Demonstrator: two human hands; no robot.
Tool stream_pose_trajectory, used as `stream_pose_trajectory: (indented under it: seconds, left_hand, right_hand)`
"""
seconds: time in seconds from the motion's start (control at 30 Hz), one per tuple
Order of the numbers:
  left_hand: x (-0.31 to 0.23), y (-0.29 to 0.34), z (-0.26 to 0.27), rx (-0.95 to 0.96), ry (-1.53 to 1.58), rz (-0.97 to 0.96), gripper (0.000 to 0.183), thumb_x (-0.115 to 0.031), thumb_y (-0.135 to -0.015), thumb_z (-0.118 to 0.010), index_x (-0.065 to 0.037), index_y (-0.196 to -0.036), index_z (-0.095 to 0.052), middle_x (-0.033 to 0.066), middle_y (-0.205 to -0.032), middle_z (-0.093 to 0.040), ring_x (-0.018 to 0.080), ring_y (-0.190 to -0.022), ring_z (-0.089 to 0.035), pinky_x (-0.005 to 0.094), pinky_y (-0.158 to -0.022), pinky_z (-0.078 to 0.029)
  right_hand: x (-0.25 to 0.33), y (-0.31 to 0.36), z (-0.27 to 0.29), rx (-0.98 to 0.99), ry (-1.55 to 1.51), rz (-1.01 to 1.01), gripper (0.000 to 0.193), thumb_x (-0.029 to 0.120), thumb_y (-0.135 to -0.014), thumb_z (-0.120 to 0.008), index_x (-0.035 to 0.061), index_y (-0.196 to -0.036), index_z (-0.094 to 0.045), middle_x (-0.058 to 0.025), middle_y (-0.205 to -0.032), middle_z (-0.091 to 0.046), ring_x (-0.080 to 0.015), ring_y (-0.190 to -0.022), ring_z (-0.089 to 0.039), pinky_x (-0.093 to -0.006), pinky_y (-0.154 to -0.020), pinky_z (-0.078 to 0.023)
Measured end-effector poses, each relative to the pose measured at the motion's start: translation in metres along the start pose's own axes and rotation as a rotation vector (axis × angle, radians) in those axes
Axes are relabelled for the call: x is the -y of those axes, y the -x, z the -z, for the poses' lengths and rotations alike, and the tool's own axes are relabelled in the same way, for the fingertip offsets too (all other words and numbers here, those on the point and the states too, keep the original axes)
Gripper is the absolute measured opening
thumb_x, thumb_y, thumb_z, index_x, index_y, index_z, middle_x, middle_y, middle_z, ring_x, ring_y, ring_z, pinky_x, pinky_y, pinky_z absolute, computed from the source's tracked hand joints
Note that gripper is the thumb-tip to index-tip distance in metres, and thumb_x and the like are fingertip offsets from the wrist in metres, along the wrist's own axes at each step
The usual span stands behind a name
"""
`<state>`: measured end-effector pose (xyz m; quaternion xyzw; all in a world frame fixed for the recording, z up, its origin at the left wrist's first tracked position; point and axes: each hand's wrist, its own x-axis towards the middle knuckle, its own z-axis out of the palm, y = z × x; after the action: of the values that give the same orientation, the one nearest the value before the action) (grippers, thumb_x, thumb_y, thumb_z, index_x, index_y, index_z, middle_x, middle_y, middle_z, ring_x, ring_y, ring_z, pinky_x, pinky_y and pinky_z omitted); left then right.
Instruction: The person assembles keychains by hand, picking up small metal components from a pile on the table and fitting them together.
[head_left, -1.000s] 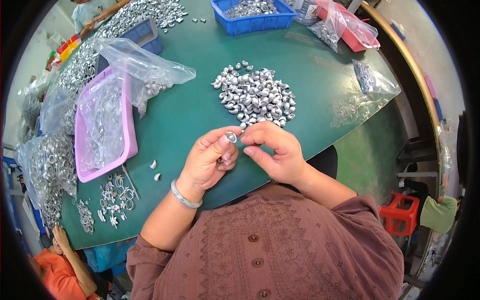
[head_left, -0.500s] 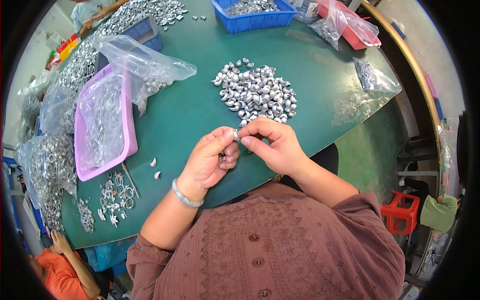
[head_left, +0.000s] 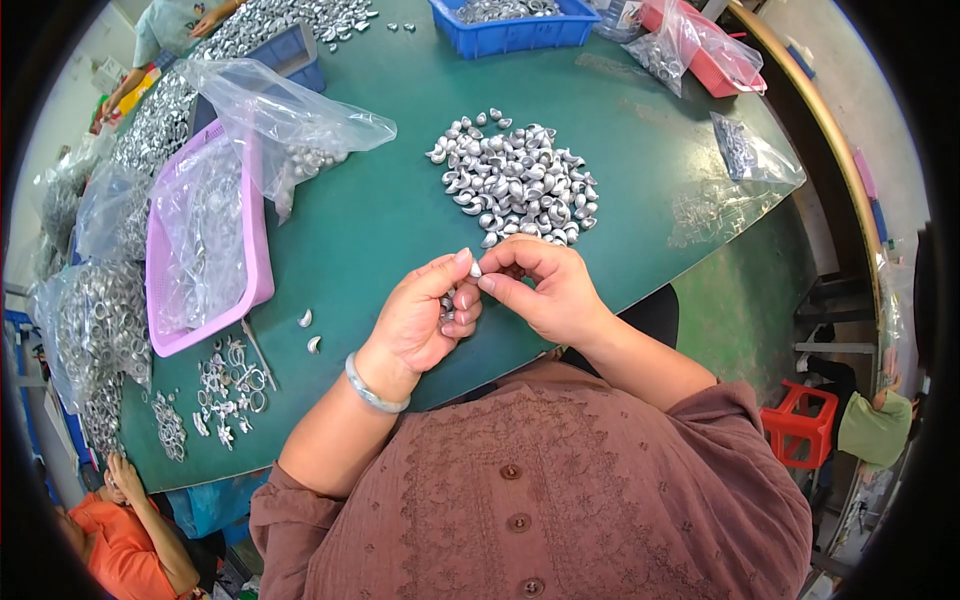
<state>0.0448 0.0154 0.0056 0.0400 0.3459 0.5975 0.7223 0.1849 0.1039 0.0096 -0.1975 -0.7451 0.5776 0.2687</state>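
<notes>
Between the fingertips of both hands is a small silver curved metal piece (head_left: 475,269). My left hand (head_left: 408,325) pinches it with thumb and forefinger, while the other fingers curl round more silver pieces, partly hidden in the palm. From the other side, the thumb and forefinger of my right hand (head_left: 548,292) close on the same piece. Just beyond my hands lies a pile of similar silver curved pieces (head_left: 525,185) on the green table (head_left: 385,220). Two single pieces, one of them a crescent-like piece (head_left: 305,318), lie left of my left wrist.
To the left stands a pink basket (head_left: 262,250) with clear bags, near silver rings and charms (head_left: 232,390) and a thin rod (head_left: 258,352). A blue bin (head_left: 515,38) and a red bin (head_left: 712,75) stand at the back. A co-worker in orange (head_left: 125,545) is at lower left.
The held piece now shows at a different angle between my fingertips, and my left thumb has shifted slightly. The far-left co-worker's arms have moved apart. The orange-clad co-worker's hand has risen slightly.
</notes>
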Motion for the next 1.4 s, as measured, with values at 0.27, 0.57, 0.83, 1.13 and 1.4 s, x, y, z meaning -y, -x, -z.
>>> stream_pose_trajectory:
  seconds: [0.27, 0.57, 0.83, 1.13, 1.4]
  left_hand:
    - [0.001, -0.001, 0.003, 0.002, -0.011, -0.004, 0.019, -0.023, -0.084, -0.055, -0.009, -0.073, -0.049, 0.0017, -0.056, -0.045, 0.0097, -0.046, -0.039, 0.0175, -0.036, -0.027]
    - [0.0, 0.001, 0.0, -0.006, -0.035, -0.033, 0.02, -0.023, -0.083, -0.056, -0.006, -0.074, -0.052, 0.0021, -0.054, -0.046, 0.0104, -0.046, -0.04, 0.0177, -0.036, -0.027]
    - [-0.001, 0.001, -0.001, -0.072, -0.109, -0.037, 0.025, -0.026, -0.083, -0.055, -0.004, -0.071, -0.053, 0.0032, -0.052, -0.046, 0.0104, -0.042, -0.04, 0.0181, -0.035, -0.026]
    - [-0.003, 0.0, 0.002, -0.078, -0.033, 0.025, 0.026, -0.026, -0.083, -0.054, -0.005, -0.068, -0.051, 0.0039, -0.05, -0.044, 0.0118, -0.042, -0.039, 0.0189, -0.034, -0.026]
    - [-0.003, -0.002, 0.006, 0.081, 0.109, -0.152, 0.019, -0.021, -0.082, -0.05, -0.005, -0.072, -0.052, 0.004, -0.057, -0.047, 0.012, -0.05, -0.043, 0.0204, -0.038, -0.03]
  right_hand:
    - [0.002, 0.001, -0.001, 0.008, -0.007, -0.013, 0.007, 0.003, -0.078, -0.06, 0.0002, -0.084, -0.058, -0.001, -0.079, -0.056, -0.0061, -0.069, -0.05, -0.0201, -0.061, -0.042]
    - [0.004, -0.001, 0.002, 0.01, -0.497, -0.369, 0.008, 0.008, -0.079, -0.059, 0.0002, -0.082, -0.06, 0.0001, -0.073, -0.057, -0.0064, -0.062, -0.049, -0.0201, -0.057, -0.041]
    - [0.002, -0.002, 0.006, 0.072, -0.673, -0.507, 0.011, 0.011, -0.08, -0.059, 0.0015, -0.085, -0.06, -0.0017, -0.074, -0.058, -0.0071, -0.062, -0.05, -0.0196, -0.059, -0.041]
    - [0.006, -0.001, 0.015, 0.025, -0.405, -0.403, 0.015, 0.01, -0.082, -0.055, -0.0018, -0.09, -0.059, -0.0039, -0.078, -0.058, -0.0093, -0.063, -0.051, -0.0216, -0.06, -0.043]
    - [0.0, 0.013, 0.021, 0.233, 0.607, 0.177, 0.023, 0.004, -0.066, -0.063, 0.002, -0.088, -0.059, -0.0099, -0.078, -0.053, -0.0258, -0.076, -0.053, -0.034, -0.067, -0.044]
